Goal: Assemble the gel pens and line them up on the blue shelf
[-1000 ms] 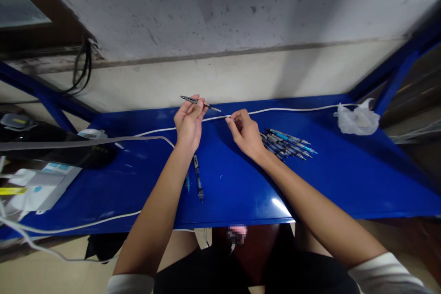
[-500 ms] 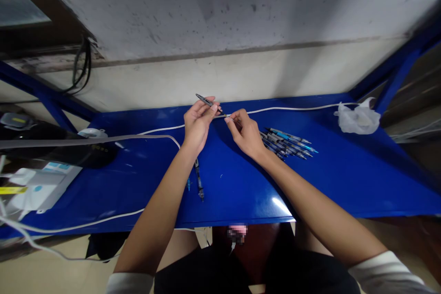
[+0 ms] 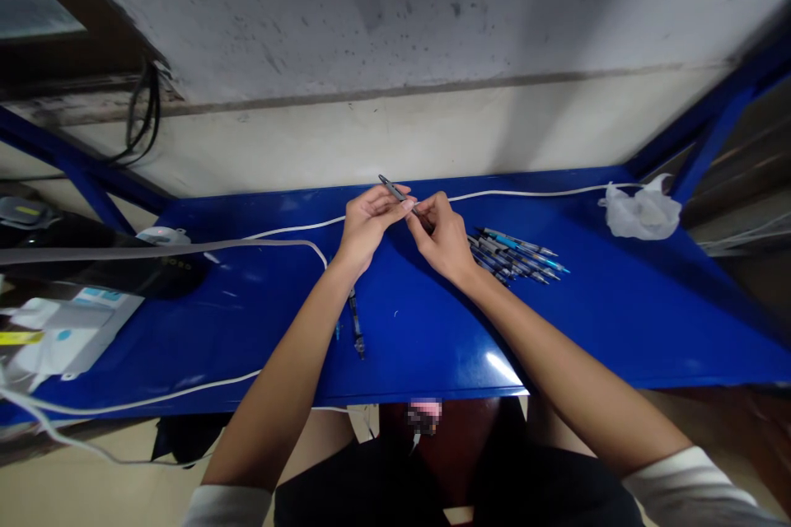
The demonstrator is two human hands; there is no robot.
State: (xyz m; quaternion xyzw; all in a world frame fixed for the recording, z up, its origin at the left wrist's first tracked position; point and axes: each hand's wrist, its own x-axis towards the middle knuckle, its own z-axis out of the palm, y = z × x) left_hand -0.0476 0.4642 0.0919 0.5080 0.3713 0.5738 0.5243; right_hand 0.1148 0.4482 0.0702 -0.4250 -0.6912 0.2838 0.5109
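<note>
Gleaming blue table (image 3: 593,313), speckled wall (image 3: 371,25)

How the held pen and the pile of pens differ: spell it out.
Place: the held pen is in the left hand; the pile lies on the table.
Number: the held pen is single; the pile holds many.
Colour: the held pen's visible end is grey; the pile mixes dark, grey and bright blue.
Shared: both slant down to the right in view.

Stained wall (image 3: 346,25); blue table (image 3: 618,313); pale floor (image 3: 92,498)
</note>
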